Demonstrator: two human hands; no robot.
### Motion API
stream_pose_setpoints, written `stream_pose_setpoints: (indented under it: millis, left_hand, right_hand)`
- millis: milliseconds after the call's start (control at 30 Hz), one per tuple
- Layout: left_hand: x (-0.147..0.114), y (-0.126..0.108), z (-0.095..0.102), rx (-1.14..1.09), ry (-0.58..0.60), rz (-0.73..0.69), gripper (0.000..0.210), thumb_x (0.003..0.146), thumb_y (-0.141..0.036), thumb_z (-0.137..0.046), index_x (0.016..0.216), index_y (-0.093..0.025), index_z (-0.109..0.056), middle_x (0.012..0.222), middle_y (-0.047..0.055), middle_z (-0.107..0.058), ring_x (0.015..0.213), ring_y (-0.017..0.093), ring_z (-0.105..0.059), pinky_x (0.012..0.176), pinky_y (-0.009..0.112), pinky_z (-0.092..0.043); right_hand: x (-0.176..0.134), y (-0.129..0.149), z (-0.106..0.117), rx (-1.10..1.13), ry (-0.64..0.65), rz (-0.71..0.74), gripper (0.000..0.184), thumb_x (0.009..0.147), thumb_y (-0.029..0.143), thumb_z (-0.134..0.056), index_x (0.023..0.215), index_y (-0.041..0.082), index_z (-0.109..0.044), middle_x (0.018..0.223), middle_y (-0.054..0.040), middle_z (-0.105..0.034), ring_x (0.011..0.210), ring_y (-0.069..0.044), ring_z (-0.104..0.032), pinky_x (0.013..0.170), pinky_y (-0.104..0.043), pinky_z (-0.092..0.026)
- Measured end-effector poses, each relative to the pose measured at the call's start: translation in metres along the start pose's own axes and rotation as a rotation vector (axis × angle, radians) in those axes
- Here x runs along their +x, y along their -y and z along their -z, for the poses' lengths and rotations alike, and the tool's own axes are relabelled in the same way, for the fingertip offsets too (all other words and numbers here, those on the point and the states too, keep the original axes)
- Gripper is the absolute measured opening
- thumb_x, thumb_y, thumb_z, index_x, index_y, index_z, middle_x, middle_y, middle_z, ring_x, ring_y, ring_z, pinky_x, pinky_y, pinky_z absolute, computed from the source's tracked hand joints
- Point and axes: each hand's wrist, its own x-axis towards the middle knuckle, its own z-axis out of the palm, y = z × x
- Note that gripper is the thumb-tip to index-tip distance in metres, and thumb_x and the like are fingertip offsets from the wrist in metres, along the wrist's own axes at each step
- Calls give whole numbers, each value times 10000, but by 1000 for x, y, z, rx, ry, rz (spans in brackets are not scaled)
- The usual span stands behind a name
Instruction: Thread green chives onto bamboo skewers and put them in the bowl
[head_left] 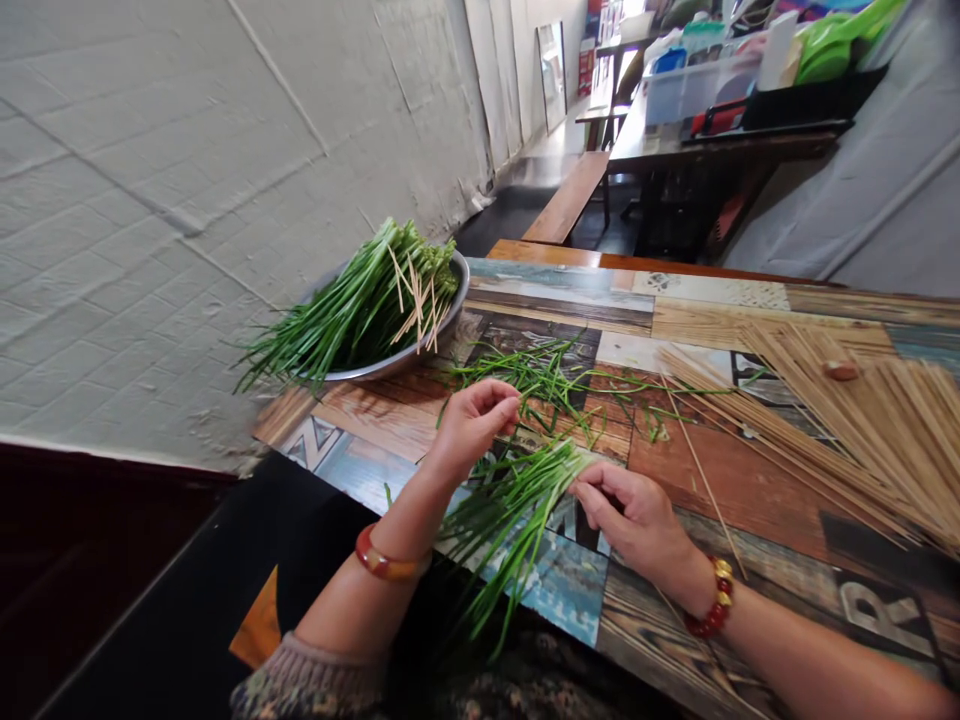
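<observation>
A bunch of garlic chives [517, 510] lies across the table's near edge, its green leaves drooping over the side. My right hand [630, 515] is closed on the pale stem end of this bunch. Above the leaves, my left hand [480, 420] is in a pinch; whatever is between its fingertips, if anything, is too small to make out. Just beyond it, loose green chive scraps [532, 370] are strewn on the table. To the right of my right hand, one thin wooden skewer [701, 475] lies apart from the others.
A metal bowl [457, 310] heaped with chives and several skewered bundles [416, 300] stands at the left by the white wall [187, 150]. Many wooden skewers [862, 430] spread over the right side of the patterned table [697, 310]. Behind are a bench [570, 200] and a plastic bin [694, 90].
</observation>
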Motion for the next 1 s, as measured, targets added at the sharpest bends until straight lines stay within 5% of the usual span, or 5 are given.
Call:
stream_pose_setpoints:
  millis: [133, 1000]
  left_hand:
    - [-17, 13, -12, -44, 57, 113, 224, 737, -337, -676, 731, -121, -616, 625, -8, -592, 534, 78, -518, 534, 205, -403]
    - [-29, 7, -24, -14, 81, 106, 201, 734, -311, -654, 670, -121, -647, 673, 16, -575, 631, 104, -465, 594, 218, -354]
  right_hand:
    - [-1, 0, 1, 23, 17, -66, 211, 890, 279, -492, 724, 187, -582, 528, 33, -524, 460, -98, -475, 474, -209, -386]
    - [0, -1, 3, -2, 19, -95, 213, 888, 309, -493, 754, 180, -597, 557, 20, -513, 497, -107, -461, 452, -210, -369]
